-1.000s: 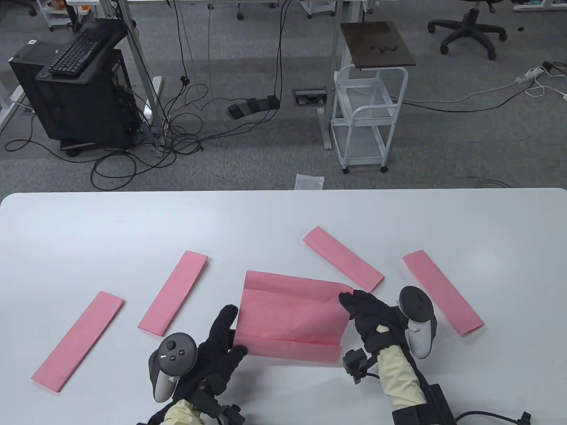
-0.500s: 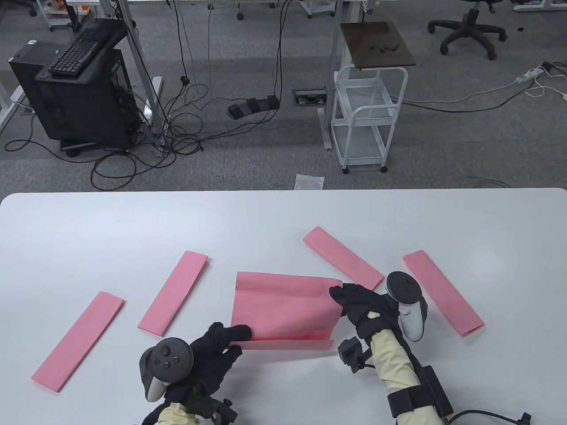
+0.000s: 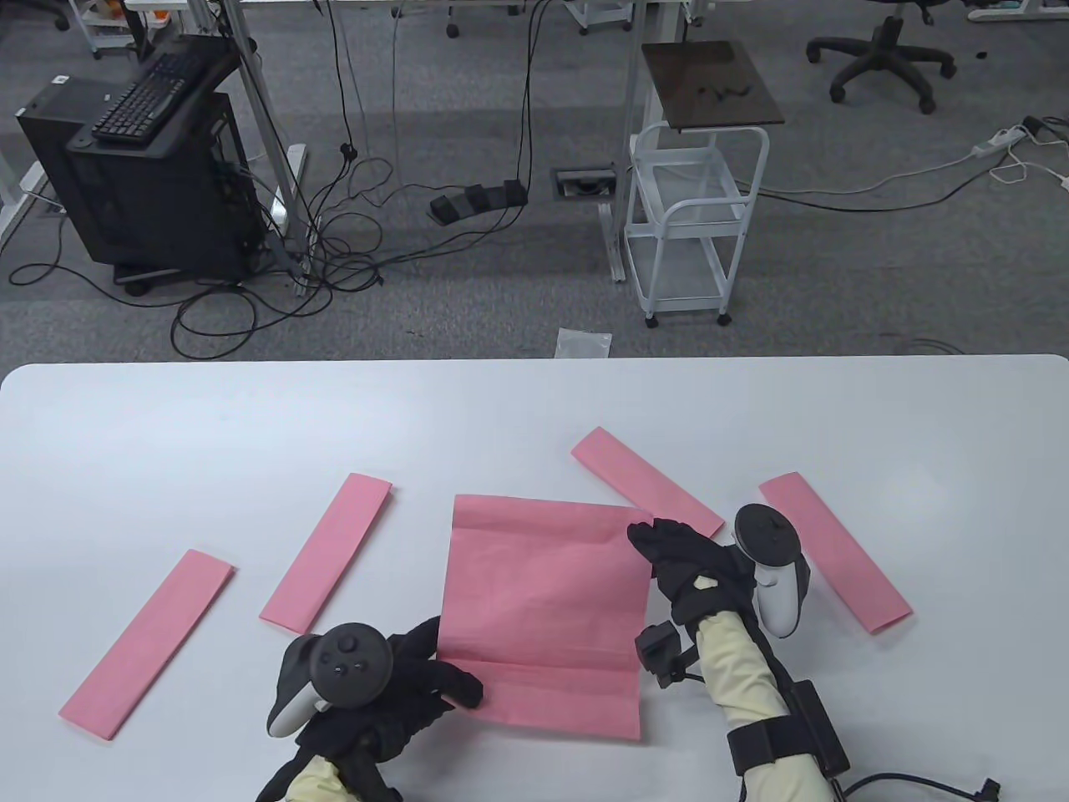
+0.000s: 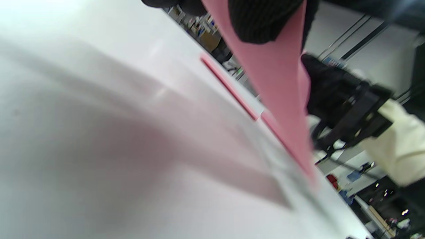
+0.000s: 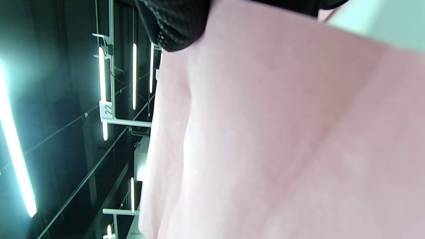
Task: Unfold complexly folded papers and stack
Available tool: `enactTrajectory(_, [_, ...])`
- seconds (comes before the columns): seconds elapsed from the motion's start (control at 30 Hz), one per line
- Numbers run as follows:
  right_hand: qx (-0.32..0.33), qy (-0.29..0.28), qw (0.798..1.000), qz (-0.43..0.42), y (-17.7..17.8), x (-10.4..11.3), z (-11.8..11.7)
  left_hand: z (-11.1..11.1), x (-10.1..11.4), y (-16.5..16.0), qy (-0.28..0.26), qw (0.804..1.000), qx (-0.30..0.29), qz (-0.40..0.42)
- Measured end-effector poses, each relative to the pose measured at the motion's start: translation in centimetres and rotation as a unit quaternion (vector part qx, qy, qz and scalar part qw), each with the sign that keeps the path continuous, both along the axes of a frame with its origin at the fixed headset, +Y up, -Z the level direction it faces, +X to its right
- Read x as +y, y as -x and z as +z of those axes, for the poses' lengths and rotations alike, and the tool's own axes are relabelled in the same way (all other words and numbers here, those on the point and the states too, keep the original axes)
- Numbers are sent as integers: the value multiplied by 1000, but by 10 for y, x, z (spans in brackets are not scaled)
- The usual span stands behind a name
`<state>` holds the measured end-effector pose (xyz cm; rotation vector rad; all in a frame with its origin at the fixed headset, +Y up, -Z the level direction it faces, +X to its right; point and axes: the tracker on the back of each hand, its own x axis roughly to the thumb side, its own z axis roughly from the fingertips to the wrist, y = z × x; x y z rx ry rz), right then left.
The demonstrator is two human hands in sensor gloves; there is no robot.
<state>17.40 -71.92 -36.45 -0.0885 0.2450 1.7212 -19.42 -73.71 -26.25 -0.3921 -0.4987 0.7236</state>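
A large pink paper sheet (image 3: 547,610), opened out with crease lines, is held above the white table (image 3: 534,409) at the front middle. My left hand (image 3: 443,681) pinches its lower left corner; the left wrist view shows the sheet (image 4: 279,86) under my fingers (image 4: 262,20). My right hand (image 3: 656,547) grips its upper right edge; the sheet (image 5: 282,132) fills the right wrist view below my fingers (image 5: 176,23). Several pink papers still folded into strips lie around: far left (image 3: 149,643), left of the sheet (image 3: 327,552), behind the right hand (image 3: 647,488), and far right (image 3: 833,551).
The table's far edge borders a carpeted floor with a white wire cart (image 3: 689,225), cables and a black computer stand (image 3: 150,167). A small plastic bag (image 3: 583,342) lies on the floor just past the table.
The sheet's lower flap has dropped open, so the paper is now taller and fully spread. My left hand moved down and toward me with its corner; my right hand stayed at the top right.
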Motion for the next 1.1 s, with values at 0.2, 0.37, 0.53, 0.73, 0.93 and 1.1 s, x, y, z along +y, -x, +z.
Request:
enactTrajectory(0.2, [-9, -10, 1000, 14, -4, 8, -3, -4, -10, 0, 52, 997, -12, 50])
enactTrajectory(0.37, [-9, -8, 1000, 13, -3, 7, -3, -4, -16, 0, 85, 990, -22, 109])
enactTrajectory(0.53, [-10, -5, 1000, 22, -4, 6, -2, -3, -21, 1, 116, 982, -30, 143])
enactTrajectory(0.73, [-20, -6, 1000, 22, -3, 9, -5, -4, -28, -6, 46, 994, 55, 86])
enactTrajectory(0.93, [-31, -5, 999, 38, -1, 12, -9, -4, -27, -10, 43, 995, 51, 80])
enactTrajectory(1.1, [-34, 1, 999, 43, 2, 6, -10, 0, -22, -8, -2, 994, 85, 62])
